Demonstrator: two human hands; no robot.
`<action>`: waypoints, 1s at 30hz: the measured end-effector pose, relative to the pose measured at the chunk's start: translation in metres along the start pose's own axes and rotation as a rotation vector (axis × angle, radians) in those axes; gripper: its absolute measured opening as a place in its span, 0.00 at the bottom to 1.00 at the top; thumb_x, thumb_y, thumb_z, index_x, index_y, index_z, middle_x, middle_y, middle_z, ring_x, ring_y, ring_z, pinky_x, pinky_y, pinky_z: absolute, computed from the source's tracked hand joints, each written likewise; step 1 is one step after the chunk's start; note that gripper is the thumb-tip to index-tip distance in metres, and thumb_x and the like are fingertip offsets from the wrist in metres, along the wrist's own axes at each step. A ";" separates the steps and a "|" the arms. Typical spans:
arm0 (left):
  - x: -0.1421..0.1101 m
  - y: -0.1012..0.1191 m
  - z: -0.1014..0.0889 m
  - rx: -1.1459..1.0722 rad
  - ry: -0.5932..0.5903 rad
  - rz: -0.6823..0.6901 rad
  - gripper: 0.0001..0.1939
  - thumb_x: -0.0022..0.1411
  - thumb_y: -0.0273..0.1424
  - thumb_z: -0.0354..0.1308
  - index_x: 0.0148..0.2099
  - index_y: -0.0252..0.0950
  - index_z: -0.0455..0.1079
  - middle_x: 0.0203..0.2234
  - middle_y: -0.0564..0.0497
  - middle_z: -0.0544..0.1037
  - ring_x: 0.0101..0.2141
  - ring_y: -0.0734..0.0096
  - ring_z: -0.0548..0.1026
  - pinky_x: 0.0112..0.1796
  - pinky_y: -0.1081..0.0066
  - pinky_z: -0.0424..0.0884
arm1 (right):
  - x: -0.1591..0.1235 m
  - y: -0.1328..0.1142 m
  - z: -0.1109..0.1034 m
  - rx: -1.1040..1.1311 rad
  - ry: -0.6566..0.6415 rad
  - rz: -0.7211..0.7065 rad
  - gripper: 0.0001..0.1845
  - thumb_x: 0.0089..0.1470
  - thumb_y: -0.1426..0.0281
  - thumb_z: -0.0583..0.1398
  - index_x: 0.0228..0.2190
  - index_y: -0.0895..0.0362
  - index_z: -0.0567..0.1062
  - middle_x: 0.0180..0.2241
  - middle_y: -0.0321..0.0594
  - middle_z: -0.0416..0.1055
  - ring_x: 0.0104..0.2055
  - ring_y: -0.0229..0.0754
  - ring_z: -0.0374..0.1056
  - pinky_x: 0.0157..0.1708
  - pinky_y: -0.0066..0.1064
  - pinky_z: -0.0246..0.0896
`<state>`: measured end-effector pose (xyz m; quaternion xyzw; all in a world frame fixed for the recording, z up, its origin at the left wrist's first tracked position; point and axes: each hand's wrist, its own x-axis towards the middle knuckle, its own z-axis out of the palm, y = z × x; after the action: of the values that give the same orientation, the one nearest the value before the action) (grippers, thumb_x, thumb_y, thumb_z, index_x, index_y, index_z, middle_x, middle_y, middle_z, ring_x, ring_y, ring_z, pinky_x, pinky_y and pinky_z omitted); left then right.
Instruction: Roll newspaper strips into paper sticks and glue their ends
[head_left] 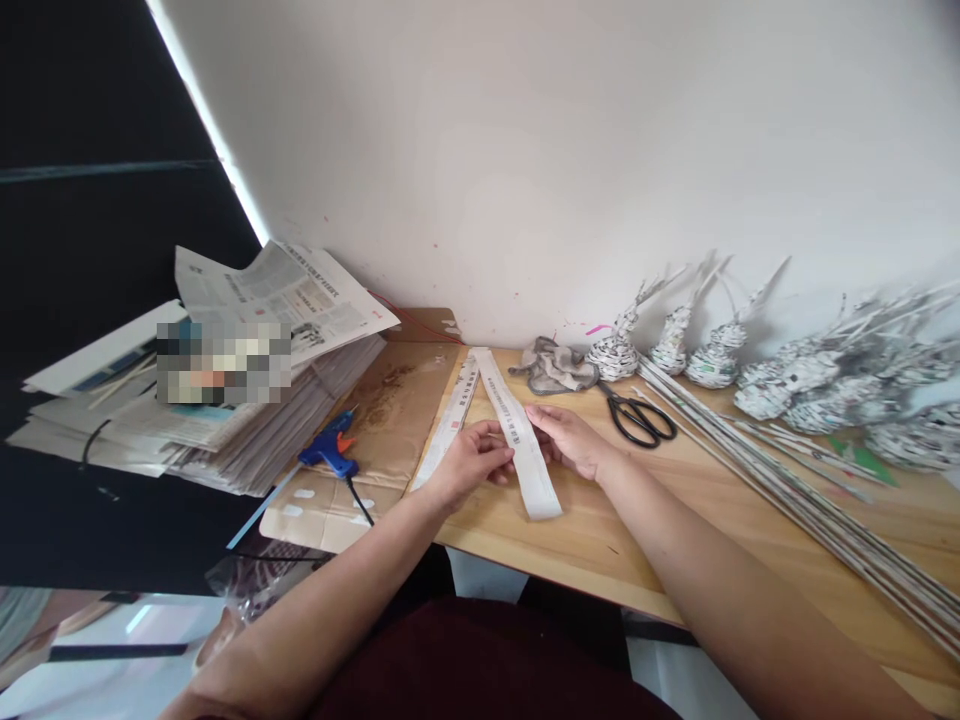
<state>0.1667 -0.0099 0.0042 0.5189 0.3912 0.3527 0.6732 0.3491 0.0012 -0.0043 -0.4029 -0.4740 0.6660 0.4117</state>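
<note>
A long strip of newspaper (pixel 517 430) slants over the wooden table, held between my two hands. My left hand (pixel 476 463) grips its left edge, the thumb lying on the printed face. On the opposite edge, my right hand (pixel 564 437) pinches the strip, with some fingers hidden behind the paper. Another newspaper strip, or a stack of them (pixel 454 410), lies on the table to the left, partly covered by my left hand. Black-handled scissors (pixel 637 415) rest right of my right hand, their blades pointing toward a crumpled grey cloth (pixel 555 365).
A blue glue gun (pixel 330 448) lies on brown cardboard (pixel 397 400) at left, beside a tall newspaper stack (pixel 300 400). Long rolled paper sticks (pixel 787 500) cross the right side of the table (pixel 600 540). Several woven paper shapes (pixel 712 355) stand along the wall.
</note>
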 end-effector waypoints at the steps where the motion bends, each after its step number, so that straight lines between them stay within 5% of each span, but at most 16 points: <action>1: -0.002 0.001 0.002 0.024 -0.026 -0.011 0.21 0.47 0.32 0.66 0.44 0.34 0.66 0.26 0.49 0.75 0.25 0.74 0.74 0.23 0.77 0.68 | 0.000 0.001 0.000 0.005 0.012 0.007 0.20 0.48 0.52 0.59 0.32 0.58 0.72 0.24 0.36 0.72 0.22 0.34 0.66 0.18 0.23 0.56; 6: -0.005 0.004 0.008 0.063 -0.104 -0.055 0.18 0.49 0.37 0.64 0.41 0.33 0.68 0.26 0.47 0.76 0.26 0.71 0.75 0.23 0.76 0.69 | 0.001 0.002 -0.001 0.035 0.061 0.024 0.17 0.46 0.56 0.63 0.28 0.57 0.70 0.18 0.31 0.67 0.16 0.32 0.60 0.13 0.23 0.50; 15: 0.010 0.003 0.001 -0.149 0.018 -0.085 0.17 0.51 0.38 0.64 0.40 0.33 0.67 0.29 0.48 0.75 0.26 0.76 0.74 0.24 0.79 0.69 | 0.002 0.004 -0.004 0.111 0.007 0.082 0.17 0.48 0.57 0.61 0.31 0.58 0.73 0.18 0.33 0.67 0.14 0.30 0.56 0.10 0.22 0.41; 22: 0.015 0.008 0.005 -0.187 0.011 -0.062 0.18 0.49 0.35 0.66 0.40 0.32 0.67 0.28 0.48 0.75 0.26 0.77 0.74 0.25 0.78 0.68 | -0.001 0.001 0.003 0.238 -0.040 0.114 0.13 0.49 0.61 0.62 0.29 0.60 0.73 0.22 0.38 0.69 0.22 0.34 0.64 0.18 0.23 0.55; 30: 0.015 0.011 0.004 -0.171 -0.025 -0.027 0.19 0.50 0.37 0.65 0.41 0.32 0.68 0.32 0.48 0.75 0.29 0.76 0.74 0.27 0.78 0.68 | -0.005 -0.005 0.006 0.241 -0.106 0.148 0.15 0.53 0.59 0.57 0.30 0.59 0.70 0.18 0.33 0.63 0.13 0.29 0.52 0.10 0.21 0.40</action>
<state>0.1760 0.0045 0.0125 0.4585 0.3580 0.3693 0.7248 0.3465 -0.0045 0.0024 -0.3488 -0.3806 0.7669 0.3813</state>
